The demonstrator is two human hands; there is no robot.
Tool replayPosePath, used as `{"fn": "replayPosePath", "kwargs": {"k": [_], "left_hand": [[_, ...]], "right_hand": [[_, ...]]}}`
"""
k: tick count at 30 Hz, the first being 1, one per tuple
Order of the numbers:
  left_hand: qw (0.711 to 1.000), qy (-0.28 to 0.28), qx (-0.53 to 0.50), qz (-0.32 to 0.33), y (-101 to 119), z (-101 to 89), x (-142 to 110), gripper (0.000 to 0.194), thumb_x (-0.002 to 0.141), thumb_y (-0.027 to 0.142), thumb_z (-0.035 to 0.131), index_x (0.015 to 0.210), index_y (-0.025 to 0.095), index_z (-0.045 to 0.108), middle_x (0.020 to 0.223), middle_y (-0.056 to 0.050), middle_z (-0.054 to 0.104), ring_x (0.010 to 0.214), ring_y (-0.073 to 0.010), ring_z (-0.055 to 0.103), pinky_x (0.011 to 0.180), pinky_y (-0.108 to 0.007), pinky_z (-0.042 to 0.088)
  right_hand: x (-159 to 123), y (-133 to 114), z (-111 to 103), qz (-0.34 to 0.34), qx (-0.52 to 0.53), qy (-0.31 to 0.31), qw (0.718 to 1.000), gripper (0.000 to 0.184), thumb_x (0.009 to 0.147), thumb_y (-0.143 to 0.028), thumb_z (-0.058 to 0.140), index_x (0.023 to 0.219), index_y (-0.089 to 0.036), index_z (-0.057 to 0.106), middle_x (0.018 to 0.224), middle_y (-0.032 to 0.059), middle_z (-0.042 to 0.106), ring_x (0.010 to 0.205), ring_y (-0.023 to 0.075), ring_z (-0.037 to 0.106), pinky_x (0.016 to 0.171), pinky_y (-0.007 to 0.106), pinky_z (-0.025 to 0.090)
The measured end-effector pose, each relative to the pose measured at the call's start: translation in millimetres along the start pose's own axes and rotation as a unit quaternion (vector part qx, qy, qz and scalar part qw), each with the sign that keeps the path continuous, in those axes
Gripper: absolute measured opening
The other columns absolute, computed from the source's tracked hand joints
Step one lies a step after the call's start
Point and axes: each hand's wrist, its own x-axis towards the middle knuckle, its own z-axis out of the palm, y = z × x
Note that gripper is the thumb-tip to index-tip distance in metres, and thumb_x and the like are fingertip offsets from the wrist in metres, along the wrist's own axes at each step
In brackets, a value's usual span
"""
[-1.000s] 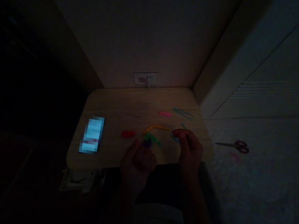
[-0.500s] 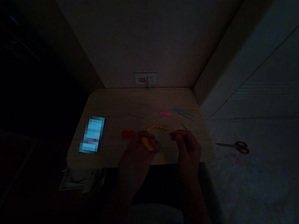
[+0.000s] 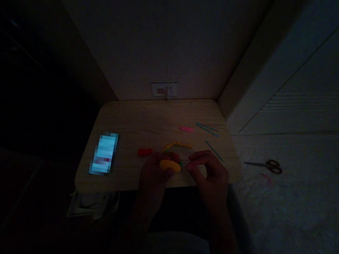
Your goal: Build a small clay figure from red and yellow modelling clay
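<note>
The scene is very dark. My left hand [image 3: 155,172] is closed around a small orange piece [image 3: 169,165] near the front edge of a small wooden table [image 3: 132,116]. My right hand [image 3: 208,175] is pinched close beside it, fingertips almost touching the orange piece; what it pinches is too small to make out. Just behind my hands lies a curved orange beaded strand [image 3: 177,145]. A red piece [image 3: 145,152] rests to the left of my left hand.
A lit phone [image 3: 104,153] lies at the table's left. A pink piece [image 3: 186,128] and thin teal sticks [image 3: 208,128] lie further back. Scissors [image 3: 265,164] lie on the pale surface to the right. A wall socket [image 3: 163,88] sits behind the table.
My left hand lifted an orange piece where a green and purple one showed before. My right hand moved left toward it, uncovering a teal stick on the table.
</note>
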Motion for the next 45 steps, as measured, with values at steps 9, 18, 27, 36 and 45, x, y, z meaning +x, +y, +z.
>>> {"fn": "replayPosePath", "kwargs": {"k": [9,18,27,36,45], "left_hand": [[0.997,0.053,-0.015,0.056,13,-13.1,8,0.038,0.063,0.036,0.099,0.087,0.02,0.075,0.089,0.0,0.071,0.076,-0.0113,0.067,0.068,-0.021,0.056],[0.994,0.072,-0.028,0.074,12,-28.0,15,0.035,0.065,0.031,0.098,0.091,0.022,0.075,0.1,-0.002,0.073,0.087,-0.0134,0.071,0.079,-0.023,0.059],[0.994,0.077,-0.027,0.073,11,-31.3,16,0.035,0.064,0.029,0.097,0.09,0.021,0.075,0.099,-0.002,0.07,0.086,-0.0135,0.07,0.075,-0.022,0.06],[0.996,0.054,-0.008,0.076,7,-36.0,18,0.036,0.064,0.034,0.098,0.09,0.021,0.076,0.095,-0.003,0.075,0.086,-0.0138,0.071,0.079,-0.023,0.06],[0.99,0.02,0.133,0.038,-10,-39.6,19,0.028,0.063,0.024,0.093,0.085,0.018,0.075,0.097,-0.007,0.08,0.093,-0.0213,0.076,0.087,-0.033,0.062]], "right_hand": [[0,29,3,0.009,-0.091,-0.06,0.994,0.007,0.095,-0.026,0.065,0.097,-0.023,0.071,0.096,0.005,0.073,0.082,0.0198,0.067,0.074,0.035,0.053],[-5,59,24,-0.031,-0.245,-0.199,0.948,0.07,0.078,-0.025,0.085,0.142,-0.022,0.056,0.136,0.0155,0.066,0.126,0.0349,0.058,0.107,0.055,0.047],[-5,63,43,-0.023,-0.319,-0.211,0.924,0.066,0.08,-0.025,0.077,0.142,-0.018,0.054,0.129,0.0174,0.068,0.12,0.036,0.06,0.102,0.054,0.05],[36,48,52,-0.077,-0.319,-0.166,0.93,0.056,0.088,-0.032,0.073,0.14,-0.016,0.058,0.133,0.0163,0.069,0.119,0.0336,0.062,0.103,0.049,0.048],[95,69,76,-0.064,-0.454,-0.246,0.854,0.053,0.09,-0.036,0.073,0.138,-0.015,0.064,0.125,0.0176,0.074,0.118,0.0363,0.059,0.098,0.047,0.047]]}}
